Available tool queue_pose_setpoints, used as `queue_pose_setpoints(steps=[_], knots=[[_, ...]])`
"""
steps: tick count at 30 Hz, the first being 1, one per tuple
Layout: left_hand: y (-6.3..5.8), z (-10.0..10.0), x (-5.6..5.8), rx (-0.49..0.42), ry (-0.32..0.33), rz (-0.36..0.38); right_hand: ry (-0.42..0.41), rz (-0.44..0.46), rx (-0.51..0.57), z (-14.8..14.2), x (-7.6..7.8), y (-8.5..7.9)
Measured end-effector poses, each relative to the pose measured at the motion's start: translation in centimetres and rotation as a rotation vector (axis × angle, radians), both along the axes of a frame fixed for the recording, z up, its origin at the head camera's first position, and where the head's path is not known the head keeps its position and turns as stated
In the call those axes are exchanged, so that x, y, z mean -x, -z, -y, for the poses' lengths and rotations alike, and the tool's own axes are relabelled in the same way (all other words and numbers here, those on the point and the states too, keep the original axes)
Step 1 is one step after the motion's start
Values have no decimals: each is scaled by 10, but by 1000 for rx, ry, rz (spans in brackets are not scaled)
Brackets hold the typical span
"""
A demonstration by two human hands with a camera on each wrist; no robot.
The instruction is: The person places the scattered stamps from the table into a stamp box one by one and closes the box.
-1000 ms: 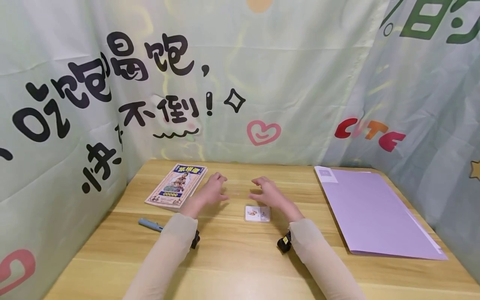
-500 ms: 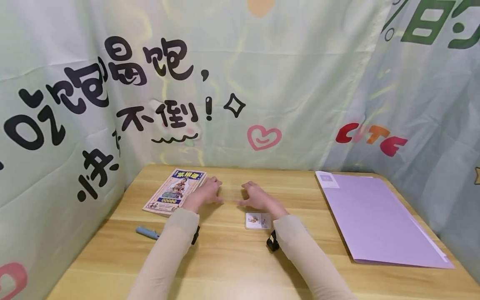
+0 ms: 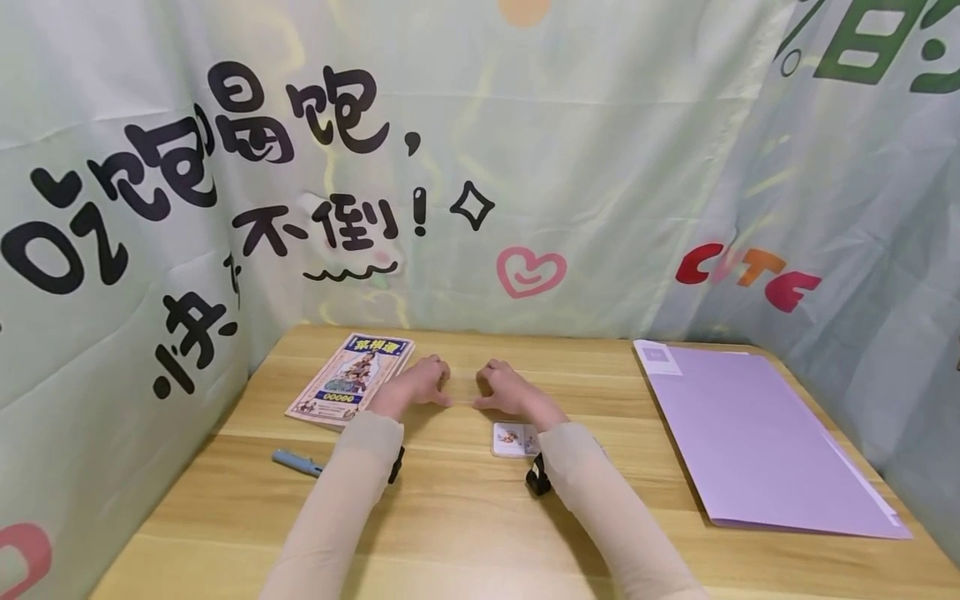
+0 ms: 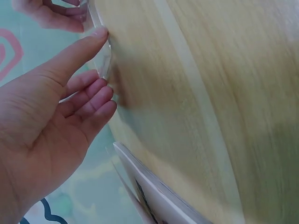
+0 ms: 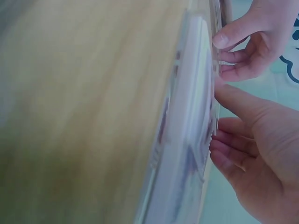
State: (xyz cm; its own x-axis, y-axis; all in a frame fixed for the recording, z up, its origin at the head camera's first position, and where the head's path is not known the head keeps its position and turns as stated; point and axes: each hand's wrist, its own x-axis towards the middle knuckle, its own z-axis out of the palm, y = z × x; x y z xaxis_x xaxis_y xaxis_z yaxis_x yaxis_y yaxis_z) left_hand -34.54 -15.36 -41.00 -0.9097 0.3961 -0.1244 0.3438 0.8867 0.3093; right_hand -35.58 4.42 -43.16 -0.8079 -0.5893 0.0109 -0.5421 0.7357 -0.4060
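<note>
Both hands meet over the table's middle around a thin, clear plastic piece (image 4: pixel 103 58), nearly invisible from the head. My left hand (image 3: pixel 420 385) pinches one end of it, thumb on the near side and fingers curled behind. At the other end my right hand (image 3: pixel 513 392) holds it the same way, as the right wrist view shows with the clear edge (image 5: pixel 216 105) between thumb and fingers. Just in front of the right hand lies a small, flat rectangular case (image 3: pixel 510 438) with printed pictures, partly covered by the right wrist.
Left of the left hand lies a booklet (image 3: pixel 348 379) with a colourful illustrated cover. A blue pen (image 3: pixel 297 462) rests nearer, partly behind the left sleeve. A large purple folder (image 3: pixel 772 433) covers the table's right side. A printed curtain (image 3: pixel 585 167) hangs behind the table.
The right hand has moved left and the hands have drawn closer together, their fingers now curled in more. The right wrist now overlaps the small case. The head view has shifted slightly.
</note>
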Motion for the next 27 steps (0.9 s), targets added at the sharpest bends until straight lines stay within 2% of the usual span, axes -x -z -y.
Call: queue_pose_setpoints(steps=[6,9,13,16,21,27], knots=[[-1,-1,-1,-37,-13,45,5,18,3,-4,-4,-3],[-3,-3,-4,-88,-28,61,-8,-13,12,-8,-7,-4],[-4,-7,-6,-134,-34,44,-35,-77,24,-16,-12,-8],[-4,-12,-9,-131,-10,7,-42,-106,35,-24,-16,-11],[-7,-22,-18,-131,41,-40,-65,-152,50,-41,-26,-16],[-11,-34,-36,-163,60,-24,-81,-162,49,-59,-42,-21]])
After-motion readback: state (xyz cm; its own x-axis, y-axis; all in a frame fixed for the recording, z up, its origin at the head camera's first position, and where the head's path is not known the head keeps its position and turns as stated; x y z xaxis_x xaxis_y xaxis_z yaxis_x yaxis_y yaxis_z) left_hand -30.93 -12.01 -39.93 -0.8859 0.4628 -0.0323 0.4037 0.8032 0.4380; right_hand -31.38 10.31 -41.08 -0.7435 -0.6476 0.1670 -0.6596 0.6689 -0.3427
